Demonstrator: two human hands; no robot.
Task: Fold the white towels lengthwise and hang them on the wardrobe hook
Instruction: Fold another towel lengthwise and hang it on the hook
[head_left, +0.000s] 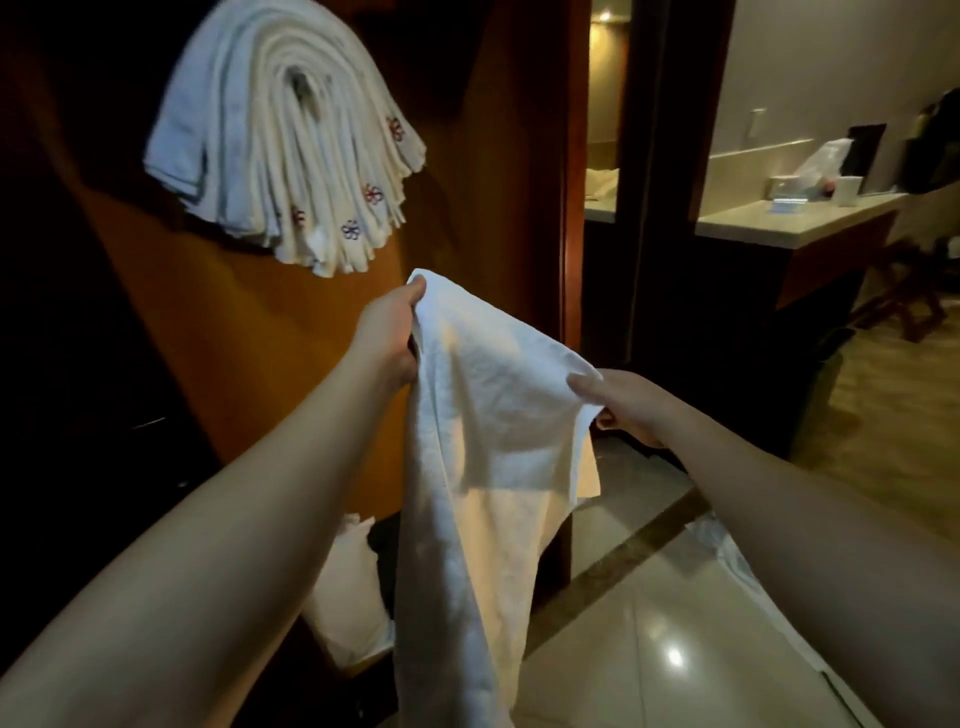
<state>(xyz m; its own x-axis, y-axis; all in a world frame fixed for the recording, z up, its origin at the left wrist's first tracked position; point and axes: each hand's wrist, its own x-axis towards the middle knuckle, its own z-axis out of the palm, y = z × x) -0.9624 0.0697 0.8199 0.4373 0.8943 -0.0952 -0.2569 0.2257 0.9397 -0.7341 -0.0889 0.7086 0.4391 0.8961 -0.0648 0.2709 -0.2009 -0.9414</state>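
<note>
Now both hands hold one white towel (483, 441) up before the wardrobe (234, 322): the left hand (387, 332) grips its upper corner, the right hand (618, 402) pinches the opposite edge. Folded towels (270, 135) hang above.

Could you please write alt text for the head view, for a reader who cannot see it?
Both hands, left hand and right hand, hold a white towel by its top edge before an orange-brown wardrobe door. A stack of folded towels hangs above left.
</note>
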